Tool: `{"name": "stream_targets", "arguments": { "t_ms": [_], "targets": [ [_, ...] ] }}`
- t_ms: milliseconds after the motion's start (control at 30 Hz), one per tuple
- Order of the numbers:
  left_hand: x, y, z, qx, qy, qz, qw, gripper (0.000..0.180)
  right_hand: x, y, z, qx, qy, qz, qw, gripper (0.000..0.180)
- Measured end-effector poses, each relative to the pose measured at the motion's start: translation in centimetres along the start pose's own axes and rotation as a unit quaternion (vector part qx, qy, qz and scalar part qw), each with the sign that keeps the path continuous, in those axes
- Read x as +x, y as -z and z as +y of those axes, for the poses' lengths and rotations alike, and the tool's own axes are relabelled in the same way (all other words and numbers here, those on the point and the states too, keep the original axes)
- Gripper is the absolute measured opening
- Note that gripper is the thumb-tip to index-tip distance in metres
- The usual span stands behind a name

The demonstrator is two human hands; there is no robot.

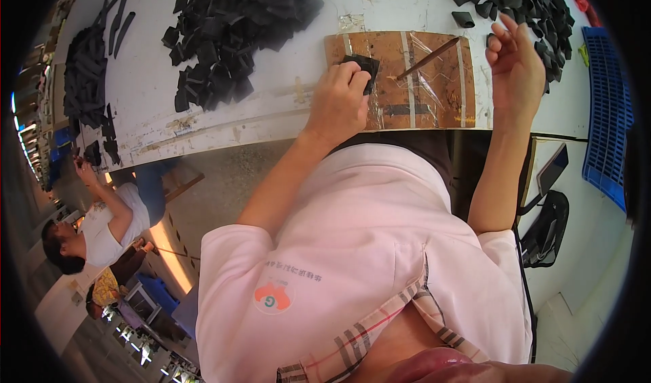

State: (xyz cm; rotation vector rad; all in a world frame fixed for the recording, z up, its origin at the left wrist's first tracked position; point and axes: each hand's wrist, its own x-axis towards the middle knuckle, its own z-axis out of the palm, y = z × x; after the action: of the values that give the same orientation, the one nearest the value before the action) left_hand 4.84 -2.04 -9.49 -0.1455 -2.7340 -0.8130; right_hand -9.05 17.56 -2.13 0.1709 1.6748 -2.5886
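Observation:
My left hand (340, 102) is closed on a small flat black fabric piece (368, 64), held at the left part of a brown board (447, 108). The fingers cover part of that piece. Raised to the right of the board is my right hand (517, 68), with its fingers loosely bent and apart and nothing visible in them. Close beyond it lies a heap of black folded loops (536, 7). A thin brown stick (430, 57) slants up over the board, which has pale tape strips across it.
A large pile of black fabric pieces (237, 30) covers the table (271, 118) at left. Farther left lies a heap of narrow black strips (87, 71). A blue plastic crate (607, 112) stands at the right edge. Another person (115, 213) works at the lower left.

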Motion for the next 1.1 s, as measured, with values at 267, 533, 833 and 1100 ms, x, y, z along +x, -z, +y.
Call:
{"name": "stream_targets", "arguments": {
  "t_ms": [267, 533, 833, 1100],
  "targets": [
    [-0.6, -1.9, -1.3, 0.058, -0.021, 0.034, 0.997, 0.014, -5.3, 0.6, 3.6, -0.121, -0.141, -0.115, 0.976, 0.019],
    [0.1, 0.4, -0.1, -0.384, 0.272, 0.048, 0.881, 0.006, -8.7, -1.5, 4.4, -0.309, -0.045, -0.232, 0.921, 0.011],
    [0.8, 3.5, 2.7, -0.664, 0.309, -0.002, 0.681, 0.009, -9.5, -3.3, 3.7, -0.359, 0.182, -0.242, 0.883, 0.015],
    [1.1, 4.3, 3.9, -0.615, 0.253, 0.013, 0.747, 0.009, -9.8, -3.2, 3.4, -0.393, 0.330, -0.237, 0.825, 0.012]
  ]
}}
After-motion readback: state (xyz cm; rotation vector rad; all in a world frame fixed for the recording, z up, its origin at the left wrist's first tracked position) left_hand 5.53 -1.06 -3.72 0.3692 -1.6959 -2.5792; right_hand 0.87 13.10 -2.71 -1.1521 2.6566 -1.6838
